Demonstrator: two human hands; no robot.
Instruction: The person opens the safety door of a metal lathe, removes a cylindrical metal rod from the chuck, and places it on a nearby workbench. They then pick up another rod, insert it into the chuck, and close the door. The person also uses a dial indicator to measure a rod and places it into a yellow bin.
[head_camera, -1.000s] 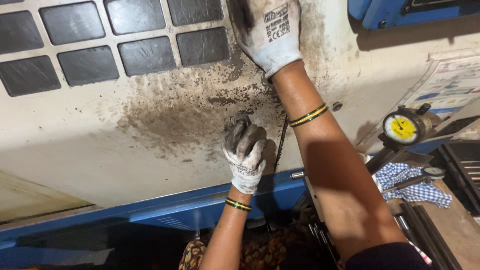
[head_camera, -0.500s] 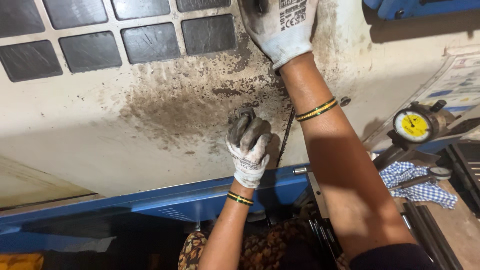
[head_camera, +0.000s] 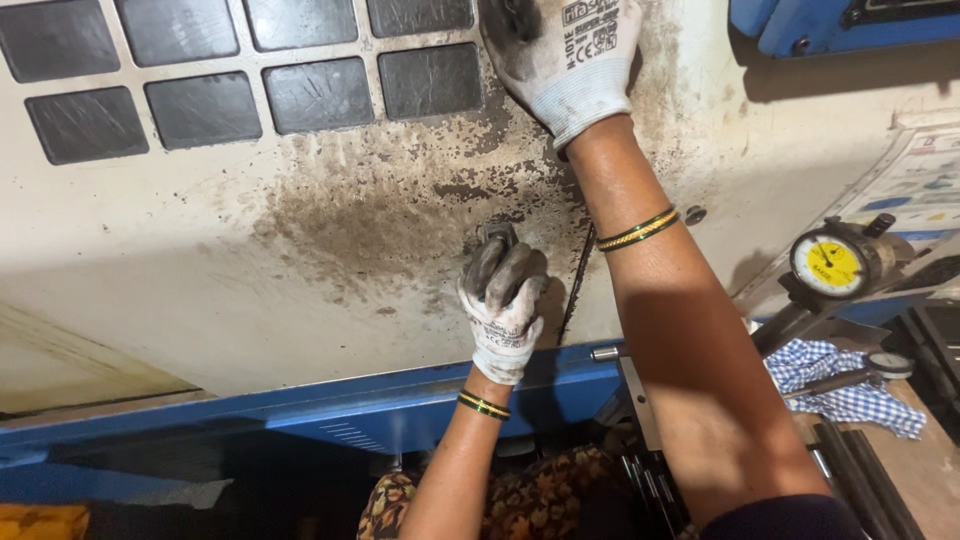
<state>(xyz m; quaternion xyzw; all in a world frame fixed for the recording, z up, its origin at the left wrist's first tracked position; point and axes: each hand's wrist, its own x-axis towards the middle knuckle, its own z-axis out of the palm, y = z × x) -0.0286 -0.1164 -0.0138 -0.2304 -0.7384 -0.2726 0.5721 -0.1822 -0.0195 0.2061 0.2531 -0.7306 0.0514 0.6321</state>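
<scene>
Overhead, both gloved hands (head_camera: 503, 300) reach up against the stained panel (head_camera: 300, 240).

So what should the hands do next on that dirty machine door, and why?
Probably pull the small grey metal handle a little. The left hand in its grimy white glove is already closed round it, and the right hand is pressed flat on the stained cream metal panel above, seemingly bracing.

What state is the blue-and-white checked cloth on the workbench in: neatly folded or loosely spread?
Loosely spread. The blue-and-white checked cloth lies rumpled on the brown workbench, with a slim metal tool lying across it.
</scene>
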